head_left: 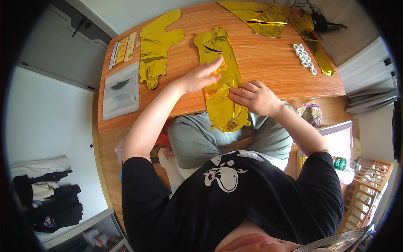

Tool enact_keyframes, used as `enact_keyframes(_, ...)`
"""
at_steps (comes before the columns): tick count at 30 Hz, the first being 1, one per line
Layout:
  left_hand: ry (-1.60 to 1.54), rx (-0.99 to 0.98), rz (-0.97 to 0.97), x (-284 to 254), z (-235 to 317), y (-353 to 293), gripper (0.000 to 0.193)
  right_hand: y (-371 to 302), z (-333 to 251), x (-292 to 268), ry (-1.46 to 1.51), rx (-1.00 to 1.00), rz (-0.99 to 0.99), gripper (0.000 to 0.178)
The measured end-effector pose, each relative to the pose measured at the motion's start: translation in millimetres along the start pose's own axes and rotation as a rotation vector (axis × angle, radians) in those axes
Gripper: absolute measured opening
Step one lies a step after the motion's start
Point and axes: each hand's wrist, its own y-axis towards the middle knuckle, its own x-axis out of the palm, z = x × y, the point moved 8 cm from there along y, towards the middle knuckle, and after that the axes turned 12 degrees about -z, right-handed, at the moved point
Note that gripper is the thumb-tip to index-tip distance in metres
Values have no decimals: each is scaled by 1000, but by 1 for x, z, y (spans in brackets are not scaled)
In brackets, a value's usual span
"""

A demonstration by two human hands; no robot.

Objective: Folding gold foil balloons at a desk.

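Note:
A flat gold foil balloon (218, 50) lies lengthwise on the wooden table (268, 63), its near end hanging over the front edge above my lap. My left hand (202, 76) lies flat on the balloon's middle with fingers stretched out, pressing it down. My right hand (252, 97) rests at the balloon's right edge with its fingertips on the foil. Neither hand is closed around the balloon.
Another gold foil balloon (156, 46) lies to the left, next to a clear plastic bag (121, 89) and a paper strip (124, 49). More crumpled gold foil (262, 19) sits at the back, a gold strip (315, 47) and a white chain of rings (304, 58) to the right.

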Motion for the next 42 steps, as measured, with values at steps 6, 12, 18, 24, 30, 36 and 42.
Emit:
enact_keyframes(6, -193, 160, 171, -10, 33, -38, 107, -7, 1, -4, 16, 8, 39, 49)
enact_keyframes(12, 930, -57, -119, 75, 76, -62, 96, -12, -7, -4, -11, -1, 11, 51)
enact_keyframes(18, 932, 28, 12, 87, 71, -55, 54, -12, -10, -4, -33, -7, 14, 49)
enact_keyframes(24, 828, 30, 25, 85, 71, -54, 51, -13, -10, -10, 30, -7, 98, 50)
enact_keyframes(30, 822, 54, 42, 84, 73, -53, 51, -19, 3, -6, 183, 3, 146, 40)
enact_keyframes(36, 830, 66, 45, 84, 73, -52, 51, -20, 2, -9, 167, -38, 175, 34)
enact_keyframes(42, 878, 57, 40, 85, 73, -52, 47, -22, 1, -11, 151, -26, 179, 34)
